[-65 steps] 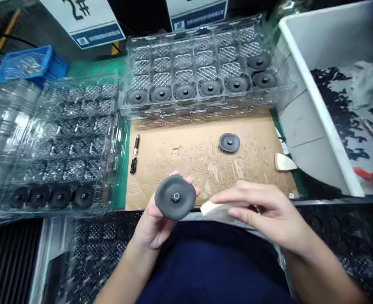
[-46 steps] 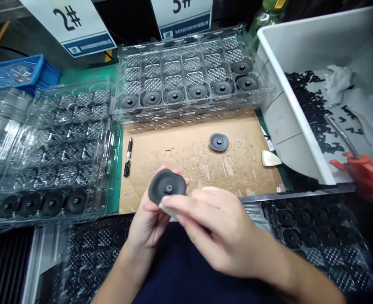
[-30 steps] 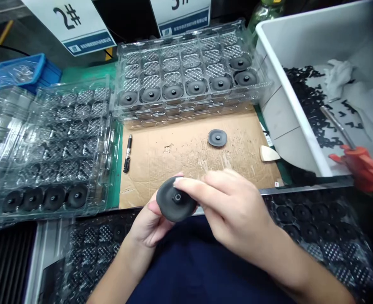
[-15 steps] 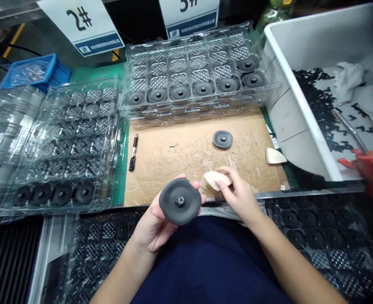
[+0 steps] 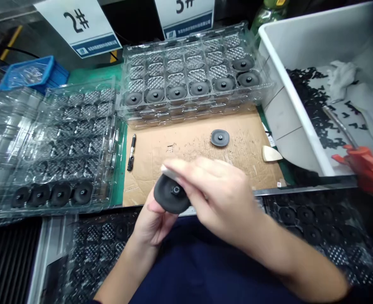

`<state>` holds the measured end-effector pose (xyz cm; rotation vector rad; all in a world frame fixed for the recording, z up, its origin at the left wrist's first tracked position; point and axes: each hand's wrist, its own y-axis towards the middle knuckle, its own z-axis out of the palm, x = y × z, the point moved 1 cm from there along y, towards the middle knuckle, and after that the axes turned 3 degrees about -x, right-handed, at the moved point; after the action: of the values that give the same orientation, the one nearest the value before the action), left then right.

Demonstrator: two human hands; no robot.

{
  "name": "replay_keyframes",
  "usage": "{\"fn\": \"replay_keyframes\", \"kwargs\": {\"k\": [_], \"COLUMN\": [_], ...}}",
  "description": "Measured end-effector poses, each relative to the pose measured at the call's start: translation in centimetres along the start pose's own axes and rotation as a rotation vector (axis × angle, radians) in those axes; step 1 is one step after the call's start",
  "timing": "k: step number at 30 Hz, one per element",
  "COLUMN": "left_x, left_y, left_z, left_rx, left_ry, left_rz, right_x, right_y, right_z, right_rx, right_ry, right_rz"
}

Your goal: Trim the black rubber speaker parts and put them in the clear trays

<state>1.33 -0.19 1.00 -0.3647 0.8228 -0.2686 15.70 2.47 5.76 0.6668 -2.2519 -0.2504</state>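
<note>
My left hand [image 5: 151,228] grips a round black rubber-looking disc [image 5: 168,197] with a small raised hub at its centre, face up, above the near edge of the cardboard. My right hand [image 5: 221,194] is closed on a white pad [image 5: 168,170] and lies across the disc. Only the pad's tip shows past the fingers, at the disc's upper rim; the right side of the disc is hidden. A second black disc [image 5: 220,138] rests on the cardboard sheet [image 5: 148,169], beyond my right hand.
A clear tray stack [image 5: 189,107] with several discs stands at the back. More clear trays [image 5: 63,162] lie left. A black pen [image 5: 131,153] and a cream pad [image 5: 271,154] are on the cardboard. At right, a white bin [image 5: 300,109] holds black scraps and a red-handled tool [image 5: 362,160].
My right hand has moved left with the white pad, from beside the disc to over it. The disc in my left hand has shifted slightly left.
</note>
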Motion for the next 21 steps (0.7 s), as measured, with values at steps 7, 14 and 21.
{"fn": "replay_keyframes", "kwargs": {"k": [7, 14, 21], "left_x": [-1.3, -0.6, -0.4], "left_y": [0.6, 0.3, 0.2], "left_z": [0.0, 1.5, 0.5], "left_rx": [-0.009, 0.078, -0.028], "left_ry": [0.036, -0.018, 0.028], "left_rz": [0.151, 0.154, 0.126], "right_x": [-0.2, -0.8, 1.4], "right_y": [-2.7, -1.7, 0.3], "right_z": [0.7, -1.6, -0.1], "right_rx": [0.007, -0.411, 0.135], "right_ry": [0.437, 0.231, 0.324], "right_rz": [0.199, 0.28, -0.065]}}
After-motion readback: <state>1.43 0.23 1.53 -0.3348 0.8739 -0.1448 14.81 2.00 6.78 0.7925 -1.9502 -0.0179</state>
